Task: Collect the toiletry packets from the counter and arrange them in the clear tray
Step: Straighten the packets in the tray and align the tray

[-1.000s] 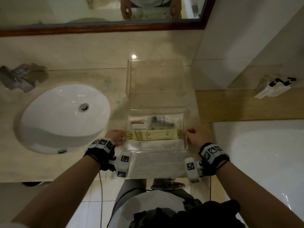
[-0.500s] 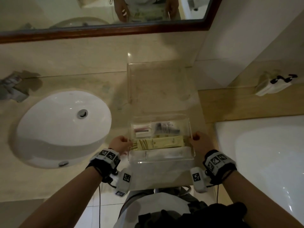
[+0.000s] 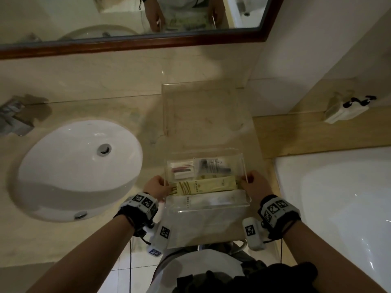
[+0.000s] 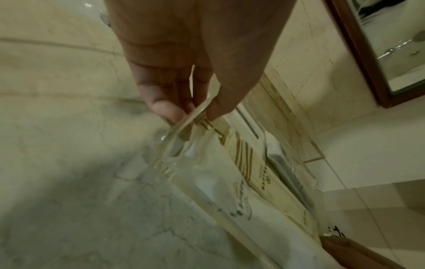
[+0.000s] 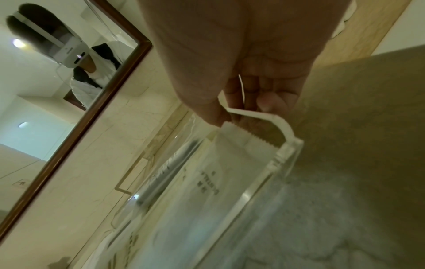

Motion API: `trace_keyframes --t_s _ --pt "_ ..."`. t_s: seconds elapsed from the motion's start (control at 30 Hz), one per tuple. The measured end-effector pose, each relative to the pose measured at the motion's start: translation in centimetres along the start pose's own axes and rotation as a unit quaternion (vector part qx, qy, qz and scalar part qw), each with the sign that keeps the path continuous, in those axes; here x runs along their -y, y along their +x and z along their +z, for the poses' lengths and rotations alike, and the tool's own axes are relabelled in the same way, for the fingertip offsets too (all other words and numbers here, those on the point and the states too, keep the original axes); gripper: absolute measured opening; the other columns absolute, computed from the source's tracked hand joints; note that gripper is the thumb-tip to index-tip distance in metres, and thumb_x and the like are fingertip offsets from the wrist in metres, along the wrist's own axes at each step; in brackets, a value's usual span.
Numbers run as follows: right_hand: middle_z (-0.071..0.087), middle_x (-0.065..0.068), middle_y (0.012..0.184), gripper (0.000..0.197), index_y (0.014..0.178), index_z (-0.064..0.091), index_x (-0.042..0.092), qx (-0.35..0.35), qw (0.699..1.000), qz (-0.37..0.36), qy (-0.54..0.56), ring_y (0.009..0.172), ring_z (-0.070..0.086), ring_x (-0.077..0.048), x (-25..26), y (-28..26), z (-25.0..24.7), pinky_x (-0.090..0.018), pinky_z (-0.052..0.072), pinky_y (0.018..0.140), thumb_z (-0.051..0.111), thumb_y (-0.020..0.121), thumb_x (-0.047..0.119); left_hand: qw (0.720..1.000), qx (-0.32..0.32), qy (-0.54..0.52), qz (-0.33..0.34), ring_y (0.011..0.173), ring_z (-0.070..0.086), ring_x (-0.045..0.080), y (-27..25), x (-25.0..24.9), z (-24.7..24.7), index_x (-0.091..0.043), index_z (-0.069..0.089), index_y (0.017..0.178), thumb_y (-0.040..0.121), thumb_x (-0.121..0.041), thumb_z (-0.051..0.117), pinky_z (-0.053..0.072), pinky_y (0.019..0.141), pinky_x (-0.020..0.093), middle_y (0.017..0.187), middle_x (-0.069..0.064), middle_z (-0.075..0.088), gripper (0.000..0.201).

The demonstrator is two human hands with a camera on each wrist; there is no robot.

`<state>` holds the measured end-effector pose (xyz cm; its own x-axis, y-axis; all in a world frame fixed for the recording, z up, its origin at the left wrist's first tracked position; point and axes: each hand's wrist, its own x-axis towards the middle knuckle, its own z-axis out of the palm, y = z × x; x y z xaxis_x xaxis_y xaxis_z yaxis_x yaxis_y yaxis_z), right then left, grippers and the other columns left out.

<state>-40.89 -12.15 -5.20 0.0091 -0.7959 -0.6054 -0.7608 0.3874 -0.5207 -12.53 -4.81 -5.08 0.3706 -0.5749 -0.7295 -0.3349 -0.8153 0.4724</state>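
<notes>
I hold the clear tray (image 3: 208, 208) by its two side walls over the front of the counter. My left hand (image 3: 157, 188) pinches the left wall (image 4: 174, 138) between thumb and fingers. On the other side my right hand (image 3: 252, 185) pinches the right wall near its corner (image 5: 285, 151). Inside lie several packets: a white one (image 3: 211, 200) nearest me, a yellow one (image 3: 206, 185) behind it, a small red-and-white one (image 3: 183, 171) and a clear one with dark contents (image 3: 213, 166) at the far side. From the left wrist, the yellow packet (image 4: 253, 163) lies beside the white packet (image 4: 218, 191).
A second clear box (image 3: 203, 111) stands against the back wall behind the tray. The white sink (image 3: 78, 166) and its tap (image 3: 14, 119) are to the left. A bathtub (image 3: 338, 197) lies to the right, with a white object (image 3: 347, 109) on the wooden ledge.
Both hands have carried the tray a little away from me, toward the clear box at the back. Their hold on the side walls is the same.
</notes>
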Motion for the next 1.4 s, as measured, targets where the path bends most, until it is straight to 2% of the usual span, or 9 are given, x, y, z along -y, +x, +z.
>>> trace_keyframes --t_s 0.2,0.37,0.47,0.6,0.77,1.03,1.23,1.33,1.4 --pt "0.042 0.001 0.066 0.022 0.071 0.04 0.012 -0.01 0.999 -0.017 -0.029 0.074 0.044 -0.022 0.3 -0.6 -0.3 -0.021 0.026 0.051 0.049 0.091 0.011 1.0 0.01 0.005 0.023 0.058 0.059 0.024 -0.4 0.0 -0.6 -0.012 0.044 0.066 0.084 -0.007 0.059 0.058 0.066 0.04 0.067 0.009 0.06 0.023" --pt "0.042 0.0 0.065 0.021 0.07 0.04 0.007 -0.031 0.999 -0.023 -0.027 0.066 0.041 -0.02 1.0 0.2 -0.7 -0.018 0.025 0.05 0.048 0.089 0.006 0.999 0.008 0.016 0.034 0.054 0.058 0.024 0.3 -1.1 -1.1 -0.01 0.046 0.068 0.083 -0.005 0.059 0.058 0.071 0.049 0.065 0.011 0.059 0.021" --pt "0.046 -0.004 0.069 0.016 0.073 0.042 0.007 -0.04 0.998 -0.025 -0.035 0.071 0.044 -0.021 1.8 1.0 -1.1 -0.019 0.027 0.049 0.048 0.088 0.005 0.998 -0.002 0.03 0.049 0.05 0.057 0.021 0.8 -2.5 -1.6 -0.012 0.042 0.063 0.085 -0.006 0.058 0.057 0.07 0.044 0.059 0.007 0.056 0.028" --pt "0.049 -0.004 0.07 0.028 0.065 0.037 0.017 -0.04 0.998 -0.026 -0.048 0.073 0.047 -0.022 3.0 2.4 -1.8 -0.025 0.032 0.055 0.048 0.088 0.007 0.998 -0.002 0.03 0.058 0.048 0.053 0.019 1.7 -3.9 -2.2 -0.013 0.035 0.063 0.087 -0.006 0.057 0.051 0.053 0.031 0.057 0.007 0.051 0.033" --pt "0.044 -0.002 0.064 0.026 0.066 0.038 0.013 -0.031 0.999 -0.024 -0.023 0.061 0.045 -0.021 4.8 3.8 -2.5 -0.022 0.03 0.046 0.048 0.089 0.009 0.998 0.001 0.034 0.052 0.05 0.054 0.019 2.9 -4.9 -3.0 -0.012 0.038 0.063 0.086 -0.008 0.058 0.048 0.043 0.023 0.061 0.008 0.052 0.031" --pt "0.042 -0.001 0.064 0.016 0.075 0.041 0.007 -0.041 0.999 -0.025 -0.005 0.066 0.042 -0.02 6.6 5.5 -3.2 -0.022 0.031 0.049 0.046 0.09 0.008 0.999 0.004 0.015 0.052 0.052 0.053 0.018 4.8 -6.6 -3.4 -0.011 0.041 0.067 0.086 -0.006 0.057 0.048 0.043 0.021 0.063 0.007 0.052 0.025" --pt "0.048 -0.006 0.073 0.012 0.081 0.046 0.005 -0.053 0.998 -0.019 -0.003 0.071 0.045 -0.022 7.0 6.5 -3.6 -0.026 0.033 0.054 0.046 0.091 0.012 0.998 0.008 0.011 0.067 0.053 0.054 0.02 5.5 -7.1 -3.3 -0.012 0.04 0.063 0.084 -0.006 0.058 0.056 0.066 0.039 0.059 0.007 0.05 0.029" --pt "0.046 -0.004 0.069 0.012 0.08 0.046 0.006 -0.054 0.998 -0.018 -0.001 0.066 0.044 -0.021 7.2 6.7 -3.4 -0.023 0.031 0.05 0.048 0.091 0.012 0.996 -0.003 0.021 0.086 0.05 0.052 0.019 5.8 -7.7 -3.9 -0.012 0.038 0.062 0.085 -0.003 0.056 0.052 0.051 0.03 0.06 0.007 0.047 0.03" --pt "0.046 -0.004 0.068 0.012 0.079 0.045 0.005 -0.057 0.998 -0.019 0.004 0.065 0.045 -0.02 7.2 6.8 -3.2 -0.023 0.032 0.049 0.048 0.09 0.01 0.996 -0.007 0.034 0.087 0.053 0.054 0.021 6.2 -7.8 -4.2 -0.012 0.04 0.063 0.085 -0.005 0.055 0.054 0.057 0.033 0.06 0.006 0.049 0.029"
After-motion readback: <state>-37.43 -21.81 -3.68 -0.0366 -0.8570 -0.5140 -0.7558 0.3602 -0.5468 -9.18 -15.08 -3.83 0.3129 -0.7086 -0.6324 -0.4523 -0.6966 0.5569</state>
